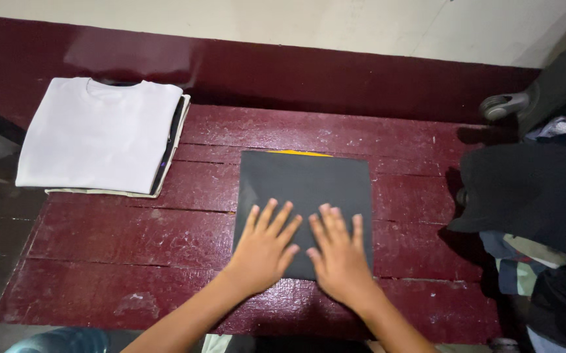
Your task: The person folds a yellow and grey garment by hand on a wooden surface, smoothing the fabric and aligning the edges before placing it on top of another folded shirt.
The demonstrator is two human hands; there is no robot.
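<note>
2 hands [302, 252] flat; folded shirts [100, 134] aside.

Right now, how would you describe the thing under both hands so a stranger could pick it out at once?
On the dark red wooden bench, look to the middle, right of the stack of folded shirts. There lies a flat dark grey folded garment, squarish, with the left hand and right hand pressed flat on it. Only it shows an orange edge at its far side.

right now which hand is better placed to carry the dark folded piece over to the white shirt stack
Left, likely. The left hand lies flat on the dark folded piece on the side nearer the white shirt stack; the right hand is farther.
</note>
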